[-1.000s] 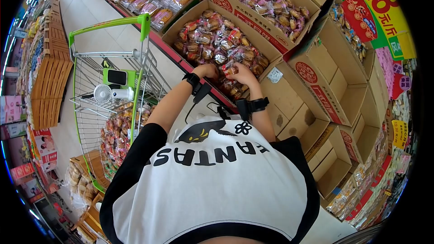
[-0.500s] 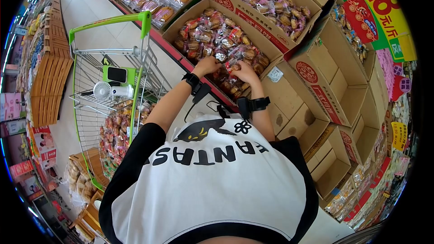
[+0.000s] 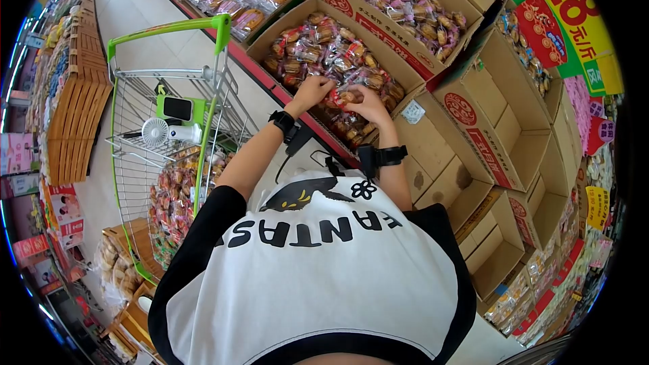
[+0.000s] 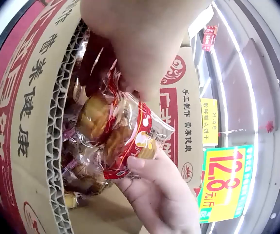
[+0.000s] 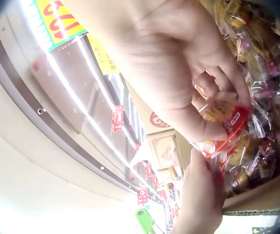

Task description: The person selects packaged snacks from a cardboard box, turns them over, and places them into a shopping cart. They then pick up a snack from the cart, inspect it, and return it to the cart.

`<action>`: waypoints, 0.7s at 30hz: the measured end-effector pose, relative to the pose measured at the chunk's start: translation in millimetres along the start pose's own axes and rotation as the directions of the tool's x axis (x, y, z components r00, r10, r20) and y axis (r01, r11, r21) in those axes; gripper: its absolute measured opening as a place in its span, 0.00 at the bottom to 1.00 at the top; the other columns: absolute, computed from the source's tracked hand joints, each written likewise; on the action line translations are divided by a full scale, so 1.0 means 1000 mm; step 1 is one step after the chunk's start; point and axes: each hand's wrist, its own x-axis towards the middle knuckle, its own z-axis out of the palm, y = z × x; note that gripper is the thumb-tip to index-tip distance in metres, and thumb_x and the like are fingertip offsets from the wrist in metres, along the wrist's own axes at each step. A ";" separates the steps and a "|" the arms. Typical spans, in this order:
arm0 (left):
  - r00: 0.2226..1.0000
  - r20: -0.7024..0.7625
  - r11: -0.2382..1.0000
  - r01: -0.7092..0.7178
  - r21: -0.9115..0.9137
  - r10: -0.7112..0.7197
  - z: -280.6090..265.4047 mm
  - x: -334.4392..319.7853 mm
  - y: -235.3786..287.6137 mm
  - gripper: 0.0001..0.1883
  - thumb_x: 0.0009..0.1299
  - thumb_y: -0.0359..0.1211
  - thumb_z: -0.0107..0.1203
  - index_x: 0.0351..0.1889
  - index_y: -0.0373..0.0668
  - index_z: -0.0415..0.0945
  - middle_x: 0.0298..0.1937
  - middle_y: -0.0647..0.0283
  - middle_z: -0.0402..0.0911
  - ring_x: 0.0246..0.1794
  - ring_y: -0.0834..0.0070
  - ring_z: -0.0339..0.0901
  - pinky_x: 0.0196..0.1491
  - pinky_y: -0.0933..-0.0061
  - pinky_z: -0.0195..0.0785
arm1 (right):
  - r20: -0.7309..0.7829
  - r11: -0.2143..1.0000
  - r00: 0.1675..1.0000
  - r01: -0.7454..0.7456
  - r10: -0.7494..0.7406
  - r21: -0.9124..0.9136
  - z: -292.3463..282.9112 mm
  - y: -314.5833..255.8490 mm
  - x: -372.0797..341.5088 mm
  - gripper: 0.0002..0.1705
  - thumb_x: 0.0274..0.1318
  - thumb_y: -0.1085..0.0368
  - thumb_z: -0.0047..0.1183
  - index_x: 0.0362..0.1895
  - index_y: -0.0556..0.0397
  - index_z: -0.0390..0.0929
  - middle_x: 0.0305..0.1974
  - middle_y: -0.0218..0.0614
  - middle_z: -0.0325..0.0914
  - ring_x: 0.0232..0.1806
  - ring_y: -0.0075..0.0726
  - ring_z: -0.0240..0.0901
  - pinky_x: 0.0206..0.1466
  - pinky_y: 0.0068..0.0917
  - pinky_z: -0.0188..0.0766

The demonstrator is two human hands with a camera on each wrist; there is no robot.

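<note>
Both hands are over an open cardboard box (image 3: 399, 61) printed with red lettering and filled with wrapped mooncakes (image 3: 321, 44). Between them is one mooncake packet (image 4: 130, 136), clear film with red printed bands and golden-brown cakes inside. The right hand (image 3: 368, 108) pinches its lower end in the left wrist view, thumb on the front and fingers behind. The left hand (image 3: 313, 92) grips the other end, its fingertips partly hidden by the hand itself. More packets lie just below in the box.
A shopping cart (image 3: 220, 30) with a green handle stands at the left, holding bagged goods, a white fan (image 3: 155, 132) and a phone (image 3: 178, 108). Other pastry boxes (image 3: 443, 10) adjoin behind. Bare-bottomed cartons (image 3: 433, 155) line the right. A yellow-green price sign (image 4: 226, 183) hangs beyond.
The left hand has come up from low in the box's near side and moved toward the right hand. The red-banded packet now sits between both hands.
</note>
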 end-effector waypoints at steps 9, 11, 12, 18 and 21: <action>0.989 0.088 0.900 -0.073 -0.429 0.122 -0.030 -0.010 0.021 0.17 0.66 0.34 0.41 0.16 0.34 0.65 0.17 0.65 0.65 0.18 0.81 0.62 0.24 0.79 0.55 | 0.074 0.965 0.988 0.118 -0.139 0.235 0.005 -0.023 -0.001 0.23 0.30 0.68 0.62 0.37 0.57 0.71 0.32 0.32 0.70 0.33 0.26 0.67 0.38 0.22 0.65; 0.985 0.018 0.907 -0.150 -0.393 0.171 -0.038 -0.014 0.028 0.17 0.66 0.34 0.41 0.16 0.35 0.65 0.18 0.66 0.65 0.17 0.82 0.61 0.23 0.80 0.55 | 0.101 0.946 0.985 0.104 -0.142 0.307 0.008 -0.026 -0.001 0.23 0.30 0.68 0.62 0.37 0.55 0.72 0.34 0.32 0.68 0.33 0.26 0.66 0.37 0.21 0.64; 0.974 -0.045 0.910 -0.222 -0.350 0.221 -0.042 -0.016 0.029 0.17 0.66 0.34 0.41 0.16 0.35 0.65 0.19 0.66 0.64 0.17 0.83 0.61 0.22 0.81 0.54 | 0.062 0.955 0.978 0.180 -0.200 0.237 0.010 -0.028 0.000 0.22 0.30 0.67 0.63 0.37 0.53 0.73 0.36 0.32 0.65 0.35 0.26 0.65 0.38 0.21 0.64; 0.964 -0.172 0.903 -0.252 -0.349 0.203 -0.073 -0.041 0.051 0.15 0.63 0.30 0.43 0.16 0.33 0.63 0.20 0.62 0.64 0.21 0.75 0.62 0.28 0.76 0.55 | -0.012 0.892 0.903 0.422 -0.429 -0.161 0.018 -0.074 -0.011 0.22 0.28 0.64 0.64 0.36 0.48 0.75 0.45 0.32 0.55 0.46 0.33 0.58 0.46 0.25 0.60; 0.891 -0.280 0.884 -0.420 -0.207 0.358 -0.087 -0.056 0.052 0.14 0.65 0.29 0.40 0.17 0.34 0.62 0.26 0.65 0.64 0.18 0.82 0.62 0.22 0.83 0.55 | 0.052 0.835 0.836 0.549 -0.547 -0.034 0.023 -0.090 -0.011 0.20 0.30 0.64 0.63 0.35 0.49 0.75 0.51 0.34 0.56 0.53 0.37 0.56 0.54 0.29 0.56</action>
